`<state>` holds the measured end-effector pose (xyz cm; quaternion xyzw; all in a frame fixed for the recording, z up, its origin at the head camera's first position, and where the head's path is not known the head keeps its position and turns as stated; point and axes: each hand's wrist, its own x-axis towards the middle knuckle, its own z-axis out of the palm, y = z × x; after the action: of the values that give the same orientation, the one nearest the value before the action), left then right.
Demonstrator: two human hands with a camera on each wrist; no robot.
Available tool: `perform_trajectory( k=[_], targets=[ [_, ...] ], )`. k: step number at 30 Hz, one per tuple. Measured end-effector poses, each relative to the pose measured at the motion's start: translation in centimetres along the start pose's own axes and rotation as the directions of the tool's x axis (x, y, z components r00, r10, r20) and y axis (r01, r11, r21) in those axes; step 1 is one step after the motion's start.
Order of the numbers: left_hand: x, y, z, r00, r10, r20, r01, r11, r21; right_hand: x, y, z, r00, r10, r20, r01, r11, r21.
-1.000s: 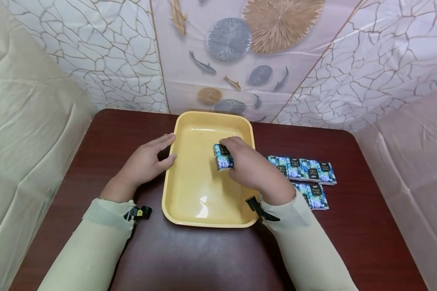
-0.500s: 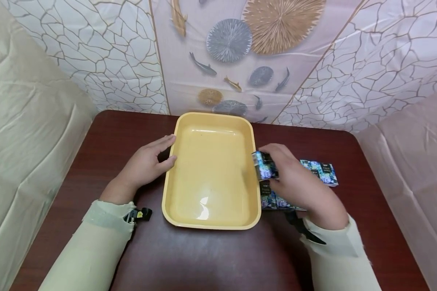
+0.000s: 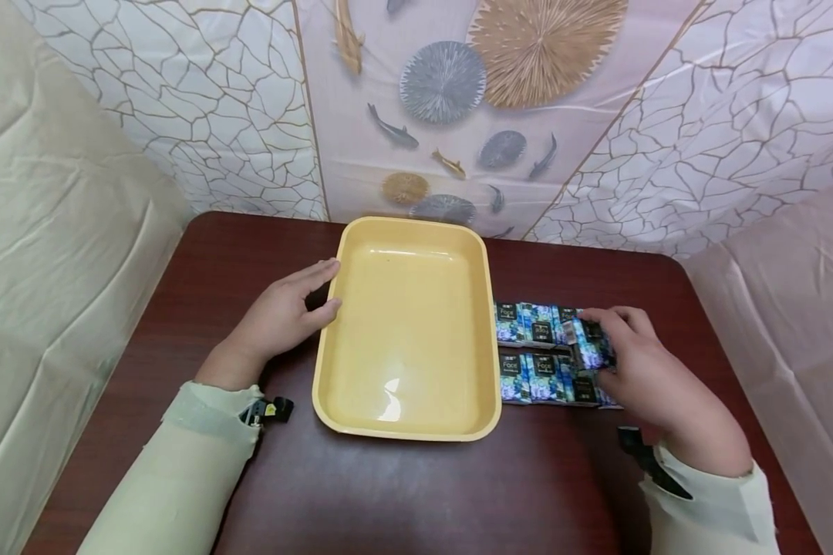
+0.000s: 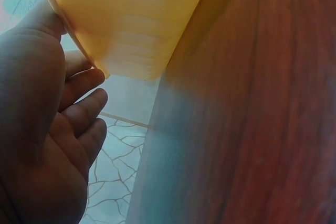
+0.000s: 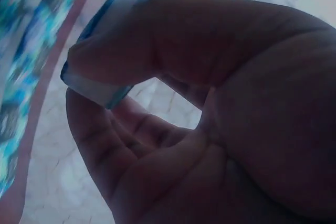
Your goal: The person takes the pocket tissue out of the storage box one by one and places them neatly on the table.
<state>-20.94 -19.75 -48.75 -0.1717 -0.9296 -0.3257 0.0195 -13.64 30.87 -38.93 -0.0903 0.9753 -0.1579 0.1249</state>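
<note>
In the head view my left hand (image 3: 274, 327) rests its fingertips and thumb on the left rim of a yellow plastic tray (image 3: 406, 347). The left wrist view shows that hand (image 4: 47, 114) with loosely bent fingers beside the tray wall (image 4: 126, 24). To the right, my right hand (image 3: 655, 378) pinches a small blue floral tissue pack (image 3: 588, 344) between thumb and fingers. It hovers over the right end of two rows of like packs, the far row (image 3: 540, 324) and the near row (image 3: 544, 378). In the right wrist view the pinched pack (image 5: 100, 90) is partly covered by the thumb.
The rows of packs lie right up against the tray's right side on a dark red-brown table (image 3: 403, 501). Patterned cloth (image 3: 444, 154) hangs behind the table, with pale cloth (image 3: 48, 231) on the left and right.
My right hand has moved right with the tissue pack, from over the tray to above the right end of the rows. The left hand has stayed at the tray's rim.
</note>
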Motion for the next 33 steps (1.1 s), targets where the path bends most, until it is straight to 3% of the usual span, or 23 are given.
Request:
perform_trajectory(
  k=[7, 23, 29, 33],
  targets=[
    [0.0, 0.1, 0.0, 1.000, 0.001, -0.010, -0.002, 1.000, -0.016, -0.8, 2.5, 0.4, 0.992, 0.113, 0.050, -0.114, 0.993, 0.012],
    [-0.1, 0.1, -0.2, 1.000, -0.012, 0.010, 0.012, 1.000, -0.001, -1.9, 8.3, 0.2, 0.993, 0.118, -0.005, -0.118, 0.992, -0.040],
    [0.1, 0.2, -0.1, 1.000, -0.009, 0.006, 0.009, 1.000, -0.003, -2.0, 10.2, 0.1, 0.984, 0.175, -0.017, -0.175, 0.984, -0.029],
    [0.0, 0.2, -0.1, 1.000, -0.012, 0.013, 0.012, 1.000, 0.000, -2.2, 10.9, 0.1, 0.976, 0.218, 0.025, -0.218, 0.976, -0.011]
  ],
)
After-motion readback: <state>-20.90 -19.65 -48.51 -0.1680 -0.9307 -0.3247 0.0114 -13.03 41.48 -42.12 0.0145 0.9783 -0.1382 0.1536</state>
